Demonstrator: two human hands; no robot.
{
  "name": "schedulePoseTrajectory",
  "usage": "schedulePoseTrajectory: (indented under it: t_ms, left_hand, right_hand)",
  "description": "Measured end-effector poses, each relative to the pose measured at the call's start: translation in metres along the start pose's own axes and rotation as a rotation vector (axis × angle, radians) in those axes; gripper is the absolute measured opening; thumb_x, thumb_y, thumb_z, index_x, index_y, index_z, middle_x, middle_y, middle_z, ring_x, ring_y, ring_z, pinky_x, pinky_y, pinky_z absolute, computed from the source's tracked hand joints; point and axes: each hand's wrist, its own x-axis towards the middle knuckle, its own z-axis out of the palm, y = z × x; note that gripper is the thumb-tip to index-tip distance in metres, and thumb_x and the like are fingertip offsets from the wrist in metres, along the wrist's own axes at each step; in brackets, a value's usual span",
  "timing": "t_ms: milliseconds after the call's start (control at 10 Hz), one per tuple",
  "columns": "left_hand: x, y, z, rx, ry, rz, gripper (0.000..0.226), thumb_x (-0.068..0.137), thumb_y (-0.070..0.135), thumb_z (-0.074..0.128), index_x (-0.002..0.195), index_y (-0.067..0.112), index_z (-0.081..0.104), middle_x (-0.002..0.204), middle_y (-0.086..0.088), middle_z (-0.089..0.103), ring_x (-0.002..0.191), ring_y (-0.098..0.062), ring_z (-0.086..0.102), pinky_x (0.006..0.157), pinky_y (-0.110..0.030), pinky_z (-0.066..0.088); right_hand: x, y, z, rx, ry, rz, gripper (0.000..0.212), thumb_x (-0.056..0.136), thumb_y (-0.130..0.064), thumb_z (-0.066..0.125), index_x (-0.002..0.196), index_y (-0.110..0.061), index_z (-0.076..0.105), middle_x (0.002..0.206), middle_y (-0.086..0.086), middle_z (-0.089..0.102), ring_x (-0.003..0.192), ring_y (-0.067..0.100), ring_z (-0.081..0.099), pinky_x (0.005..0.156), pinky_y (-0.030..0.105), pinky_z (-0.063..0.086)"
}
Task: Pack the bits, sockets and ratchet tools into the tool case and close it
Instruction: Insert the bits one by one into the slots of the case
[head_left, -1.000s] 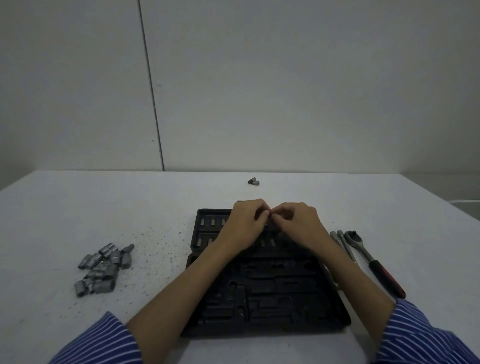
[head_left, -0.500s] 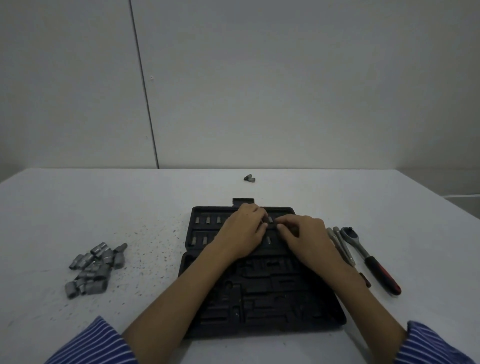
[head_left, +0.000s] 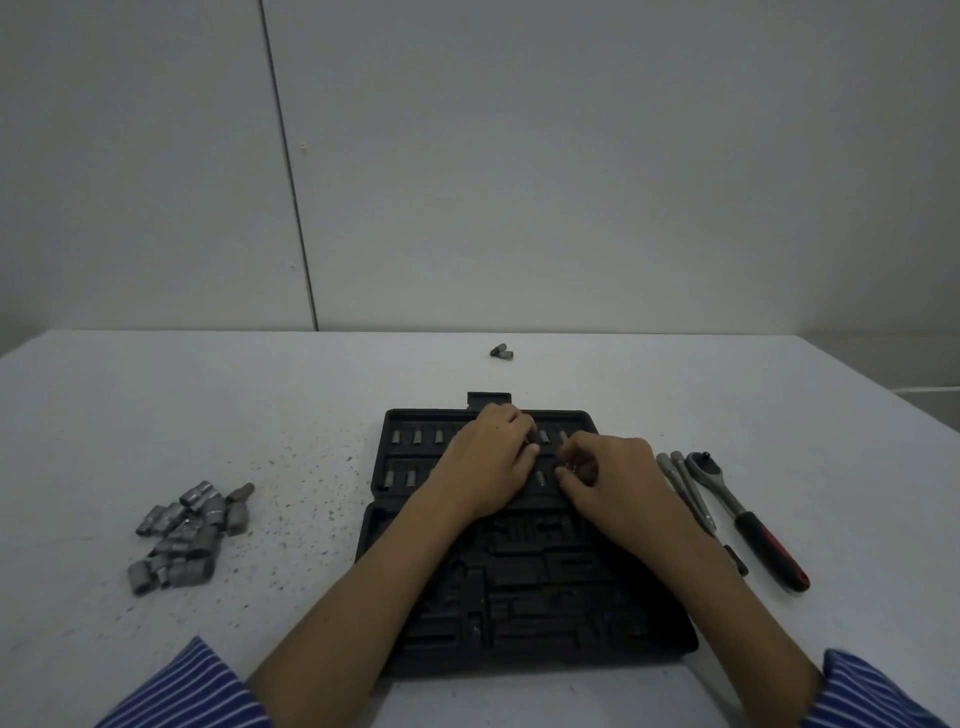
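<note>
The case (head_left: 524, 582) lies open on the bench (head_left: 311, 415) in front of us, its far half holding two rows of bits (head_left: 417, 436), its near half showing moulded slots that look unfilled. A second ago we had both hands raised together over the far edge, fingertips meeting as if sorting a small piece. Now they have dropped apart onto the bit rows. Our left hand (head_left: 488, 462) rests over the middle of the rows, fingers curled down with the fingertips at a bit in the upper row. Our right hand (head_left: 610, 483) has come nearer and lower, its fingers pinching what looks like a small metal bit at the lower row, though the dim light makes it hard to be sure.

We read this as the handover being done and the seating begun: one more bit is going into its slot, so the bit rows are filling while the rest of the job is untouched.

The sockets (head_left: 187, 530) sit in a loose heap well to the left of the case, on a patch of dark specks. The ratchet (head_left: 743, 514) with its red-and-black handle lies just right of the case, two extension bars (head_left: 685, 483) beside it. Two stray pieces (head_left: 502, 352) lie beyond the case near the bench's far edge. Closing is a long way off.
</note>
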Motion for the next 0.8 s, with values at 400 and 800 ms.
schedulePoseTrajectory:
  t_ms: [400,800]
  left_hand:
    - [-0.0003,0.0003,-0.0003,0.010,-0.042,-0.031,0.027,0.096,0.026,0.043,0.116,0.011,0.054,0.122,-0.003,0.053,0.117,-0.017,0.042,0.095,-0.032,0.039]
    - [0.0003,0.0018,-0.0019,0.025,-0.086,-0.052,0.028,0.097,0.027,0.043,0.117,0.010,0.053,0.122,-0.005,0.054,0.117,-0.019,0.042,0.096,-0.036,0.039]
  right_hand:
    - [-0.0024,0.0005,-0.0070,0.058,-0.062,0.030,0.031,0.087,-0.005,0.048,0.099,-0.018,0.073,0.096,-0.001,0.072,0.080,0.012,0.065,0.073,0.019,0.050]
    - [-0.0039,0.0004,-0.0077,0.011,-0.043,0.034,0.030,0.089,-0.005,0.046,0.094,-0.019,0.072,0.090,-0.003,0.070,0.068,0.007,0.056,0.054,0.009,0.036]
